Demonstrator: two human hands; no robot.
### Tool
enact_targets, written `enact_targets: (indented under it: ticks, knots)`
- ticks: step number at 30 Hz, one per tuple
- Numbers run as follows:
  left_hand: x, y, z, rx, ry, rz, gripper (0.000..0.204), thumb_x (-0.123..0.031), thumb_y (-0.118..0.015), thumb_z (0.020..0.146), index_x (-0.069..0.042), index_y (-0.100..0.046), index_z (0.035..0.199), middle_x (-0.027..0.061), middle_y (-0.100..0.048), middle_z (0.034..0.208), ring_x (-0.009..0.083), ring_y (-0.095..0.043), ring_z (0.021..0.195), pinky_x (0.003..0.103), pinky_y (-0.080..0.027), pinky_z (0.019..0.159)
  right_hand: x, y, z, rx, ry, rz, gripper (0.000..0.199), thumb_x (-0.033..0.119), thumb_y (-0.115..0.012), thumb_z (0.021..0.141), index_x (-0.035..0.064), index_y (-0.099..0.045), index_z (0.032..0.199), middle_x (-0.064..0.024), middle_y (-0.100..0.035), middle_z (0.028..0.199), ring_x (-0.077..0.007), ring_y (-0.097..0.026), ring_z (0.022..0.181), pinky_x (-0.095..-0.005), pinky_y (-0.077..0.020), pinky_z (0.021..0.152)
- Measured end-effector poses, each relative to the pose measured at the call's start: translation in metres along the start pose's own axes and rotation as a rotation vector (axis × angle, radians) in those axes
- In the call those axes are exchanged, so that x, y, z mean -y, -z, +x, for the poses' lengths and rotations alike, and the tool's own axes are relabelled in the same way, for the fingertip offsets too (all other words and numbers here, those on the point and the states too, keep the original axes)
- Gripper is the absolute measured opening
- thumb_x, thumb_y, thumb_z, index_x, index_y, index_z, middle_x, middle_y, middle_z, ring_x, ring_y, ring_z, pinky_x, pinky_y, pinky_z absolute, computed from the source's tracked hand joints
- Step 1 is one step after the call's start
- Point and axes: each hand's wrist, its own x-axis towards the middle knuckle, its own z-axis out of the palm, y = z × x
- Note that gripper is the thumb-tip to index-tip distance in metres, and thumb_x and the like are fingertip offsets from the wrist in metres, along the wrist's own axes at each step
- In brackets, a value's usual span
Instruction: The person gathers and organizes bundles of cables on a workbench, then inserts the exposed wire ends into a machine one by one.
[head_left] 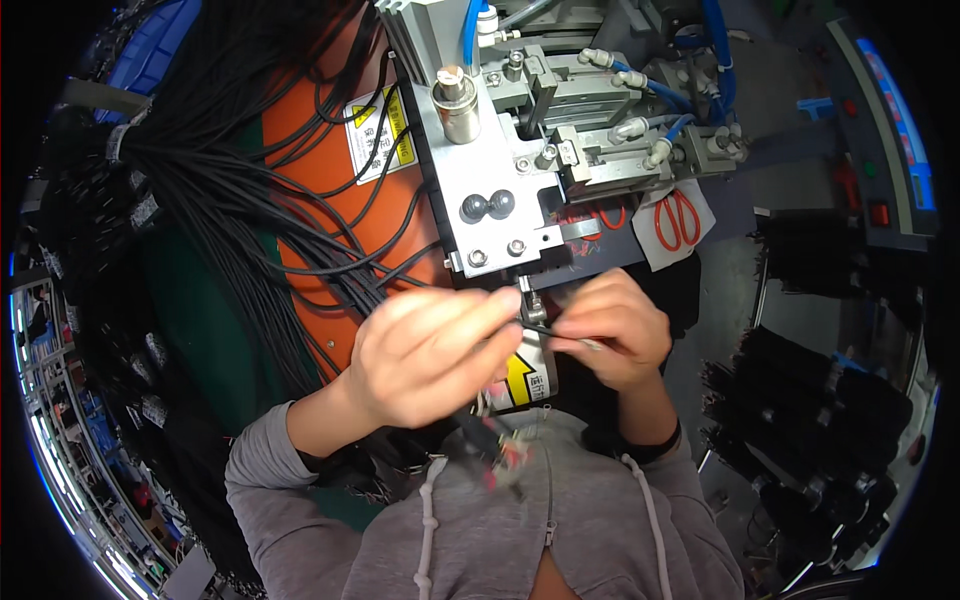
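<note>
A short stretch of black cable [540, 329] runs between my two hands, just in front of the metal machine [487, 160]. My left hand [425, 355] is closed, its fingertips pinching the cable; motion blurs it a little. Opposite it, my right hand [617, 328] pinches the cable's other side, with a thin pale tip showing by the thumb. Beneath my left hand, blurred cable ends [505, 455] with red and pale bits hang before the grey jacket. A small metal fitting [533, 300] sits behind the held cable, at the machine's near end.
A thick bundle of black cables [235, 185] spreads over the orange surface [305, 120] at the left. Pneumatic cylinders [630, 150] with blue hoses stand at the back right. Red-handled scissors [677, 220] lie beside the machine. More black cable bundles [820, 420] hang at the right, below a control panel [880, 140].
</note>
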Motion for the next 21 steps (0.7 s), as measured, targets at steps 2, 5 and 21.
enact_targets:
  ticks: [2, 5, 21]
  knots:
    - [0.001, 0.002, 0.000, -0.121, -0.086, -0.016, 0.032, -0.013, -0.068, 0.071, -0.001, -0.069, 0.100, 0.0080, -0.066, 0.092, 0.0164, -0.062, 0.068, 0.026, -0.045, 0.052, 0.004, 0.007, -0.007, -0.057, -0.112, 0.063, 0.018, 0.005, -0.080, 0.067, 0.0046, -0.070, 0.082, -0.0050, -0.067, 0.079, -0.0212, -0.064, 0.072, -0.0319, -0.0492, 0.065]
    - [0.001, 0.003, 0.003, 0.115, -0.112, -0.094, 0.030, -0.013, -0.071, 0.073, 0.001, -0.069, 0.099, 0.0091, -0.065, 0.082, 0.0169, -0.061, 0.062, 0.026, -0.045, 0.049, 0.021, -0.002, 0.008, -0.061, -0.111, 0.040, 0.018, 0.004, -0.081, 0.068, 0.0038, -0.070, 0.081, -0.0063, -0.067, 0.080, -0.0207, -0.064, 0.071, -0.0316, -0.0497, 0.065]
    - [-0.004, -0.006, 0.005, 0.026, 0.135, -0.065, 0.017, -0.010, -0.072, 0.072, -0.001, -0.067, 0.085, 0.0014, -0.054, 0.068, 0.0123, -0.054, 0.054, 0.025, -0.037, 0.042, 0.015, -0.018, 0.024, -0.196, 0.007, -0.095, 0.021, 0.003, -0.080, 0.069, 0.0015, -0.066, 0.084, -0.0084, -0.065, 0.080, -0.0222, -0.061, 0.075, -0.0318, -0.0484, 0.066]
